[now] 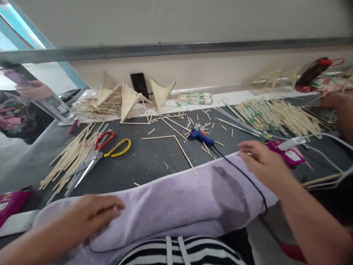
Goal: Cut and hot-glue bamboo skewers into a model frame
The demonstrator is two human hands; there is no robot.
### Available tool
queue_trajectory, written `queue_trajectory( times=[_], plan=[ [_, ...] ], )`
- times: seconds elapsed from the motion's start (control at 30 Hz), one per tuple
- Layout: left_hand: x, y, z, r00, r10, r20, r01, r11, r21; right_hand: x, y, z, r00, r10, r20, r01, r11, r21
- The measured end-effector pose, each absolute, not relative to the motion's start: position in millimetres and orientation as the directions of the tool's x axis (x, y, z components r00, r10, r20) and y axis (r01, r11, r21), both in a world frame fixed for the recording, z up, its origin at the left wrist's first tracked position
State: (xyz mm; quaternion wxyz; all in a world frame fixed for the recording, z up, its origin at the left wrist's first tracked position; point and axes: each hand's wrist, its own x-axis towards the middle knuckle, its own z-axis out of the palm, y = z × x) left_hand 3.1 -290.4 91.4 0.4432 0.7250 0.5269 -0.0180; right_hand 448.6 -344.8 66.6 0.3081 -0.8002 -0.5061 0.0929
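Observation:
My left hand (100,211) rests over a lavender plush cloth (171,206) at the table's near edge, fingers loosely stretched and holding nothing visible. My right hand (260,162), somewhat blurred, hovers at or just above the cloth's right end, fingers loosely bent and apart. Beyond the cloth, two thin wooden sticks (180,149) meet end to end in an angle, one reaching over the cloth's edge. A blue glue gun (202,137) lies among short stick pieces, its black cord running across the cloth near my right hand. Scissors (96,154) with red and yellow handles lie to the left.
Ribbed stick models (131,103) stand along the wall by a black phone (139,85). Stick bundles lie left (74,154) and right (273,116). A magenta box (289,154) with a plugged-in white cable sits at right. Another person's arm (342,110) shows at far right.

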Motion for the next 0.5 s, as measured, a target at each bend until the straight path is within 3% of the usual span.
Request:
queue_trajectory(
  times=[0.1,0.2,0.33,0.5],
  plan=[
    [51,-227,103,0.509,0.779,-0.367,0.779,-0.234,0.582,384,-279,66,0.267,0.952,0.149,0.737,-0.102,-0.669],
    [87,-180,82,0.509,0.856,-0.092,0.795,-0.426,0.432,337,-227,56,0.154,0.968,0.197,0.812,-0.010,-0.584],
    [97,-149,41,0.463,0.885,0.054,0.845,-0.459,0.272,314,-196,38,0.179,0.977,0.116,0.904,-0.116,-0.412],
    [81,-137,14,0.408,0.902,0.139,0.870,-0.431,0.242,321,-200,25,0.206,0.979,0.009,0.938,-0.194,-0.288]
  ],
)
